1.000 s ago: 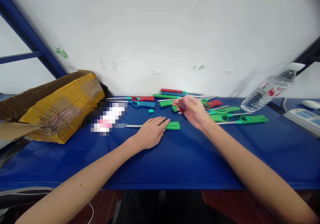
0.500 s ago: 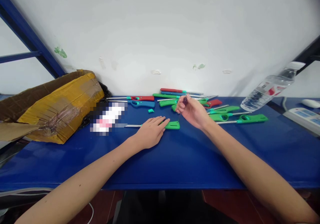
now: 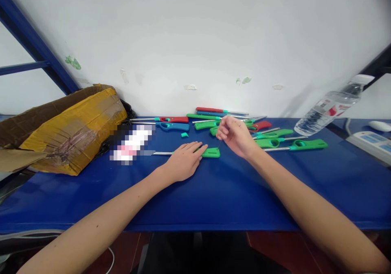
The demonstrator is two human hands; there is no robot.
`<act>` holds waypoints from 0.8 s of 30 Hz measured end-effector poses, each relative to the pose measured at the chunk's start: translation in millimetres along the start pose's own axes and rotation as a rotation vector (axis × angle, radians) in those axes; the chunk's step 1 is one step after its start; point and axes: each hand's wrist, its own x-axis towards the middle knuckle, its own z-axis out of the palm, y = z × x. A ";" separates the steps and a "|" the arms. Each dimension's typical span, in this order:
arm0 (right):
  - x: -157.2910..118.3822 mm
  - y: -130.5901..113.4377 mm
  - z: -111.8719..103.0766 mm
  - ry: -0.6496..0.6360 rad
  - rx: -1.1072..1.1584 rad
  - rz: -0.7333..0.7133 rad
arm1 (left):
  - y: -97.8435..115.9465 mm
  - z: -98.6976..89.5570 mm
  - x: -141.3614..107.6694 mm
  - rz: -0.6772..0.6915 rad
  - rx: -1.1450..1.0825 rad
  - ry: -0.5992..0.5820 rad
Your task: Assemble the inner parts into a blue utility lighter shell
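My left hand (image 3: pixel 185 161) lies flat over a green lighter (image 3: pixel 211 152) on the blue table, fingers spread, pressing on its body; the metal tube sticks out to the left. My right hand (image 3: pixel 234 134) is closed round a thin screwdriver (image 3: pixel 220 143), whose handle is mostly hidden by the fingers. Its tip meets the right end of the green lighter. A small turquoise piece (image 3: pixel 184 134) rests behind my left hand. Further back lie a red lighter (image 3: pixel 174 119) and a blue lighter (image 3: pixel 174 126).
Several more lighters (image 3: pixel 308 144) lie behind and right of my right hand. A taped cardboard box (image 3: pixel 73 131) stands at the left. A water bottle (image 3: pixel 326 111) leans at the right, near a white power strip (image 3: pixel 369 143). A wall (image 3: pixel 195 42) rises behind the table (image 3: pixel 195 209).
The fingers of my right hand have turned a little round the screwdriver, and its dark handle top no longer shows. My left hand and the lighter have stayed in place.
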 end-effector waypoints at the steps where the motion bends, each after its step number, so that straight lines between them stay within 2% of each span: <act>1: -0.4 -1.1 0.9 -0.017 0.011 0.032 | 0.0 0.1 0.0 0.003 -0.001 0.004; 4: -0.2 -2.6 1.4 -0.031 0.029 0.080 | 0.1 0.2 0.1 0.004 -0.004 0.009; 9: 2.8 0.8 -7.0 -0.004 -0.058 -0.008 | 0.5 -1.5 0.3 -0.020 -0.008 -0.024; 13: 3.8 1.8 -10.7 0.072 -0.166 -0.066 | -0.1 -1.1 0.8 -0.021 -0.017 -0.024; 18: -2.0 7.2 3.8 0.212 -0.182 -0.128 | -0.1 1.3 1.5 -0.035 -0.051 0.000; 21: -5.7 12.7 10.8 0.168 -0.179 -0.054 | 0.4 1.8 1.4 -0.035 -0.048 0.013; 24: -6.4 13.2 10.7 0.117 -0.226 -0.066 | 0.5 1.9 1.1 -0.027 -0.046 0.016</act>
